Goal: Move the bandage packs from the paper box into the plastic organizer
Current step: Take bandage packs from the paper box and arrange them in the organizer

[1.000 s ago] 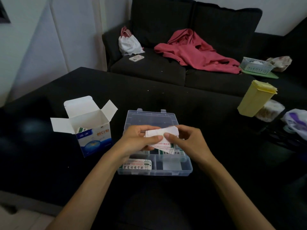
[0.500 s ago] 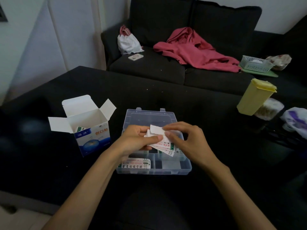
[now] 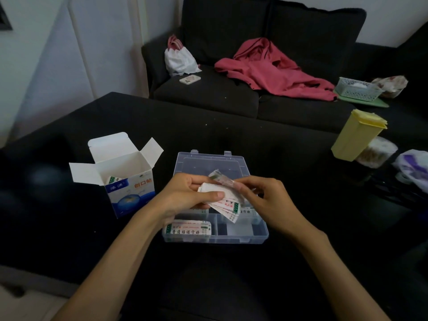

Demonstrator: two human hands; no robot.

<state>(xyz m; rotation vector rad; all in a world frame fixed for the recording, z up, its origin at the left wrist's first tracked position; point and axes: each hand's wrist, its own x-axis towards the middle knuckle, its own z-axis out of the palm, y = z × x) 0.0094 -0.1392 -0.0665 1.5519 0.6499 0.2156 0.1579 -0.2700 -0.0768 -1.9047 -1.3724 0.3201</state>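
A clear plastic organizer [image 3: 259, 236] lies open on the black table, lid flat behind it. A bandage pack [image 3: 187, 228] lies in its front left compartment. Above the organizer my left hand [image 3: 185, 196] grips a fanned stack of bandage packs [image 3: 225, 205], thumb across the top. My right hand [image 3: 261, 196] pinches one blurred pack [image 3: 220, 178] at the stack's top edge. To the left stands the white and blue paper box [image 3: 129, 193] with its flaps open, and a pack [image 3: 114, 180] shows inside it.
A yellow lidded container [image 3: 356, 135] and a round tub [image 3: 377, 151] stand at the table's right, with a plastic bag [image 3: 412, 167] beyond. Behind the table is a dark sofa [image 3: 208, 96] with a red garment [image 3: 271, 68], a white bag, a phone and a basket [image 3: 357, 89].
My right hand has lifted one pack off the top of the stack in my left hand. Both hands stay over the organizer.
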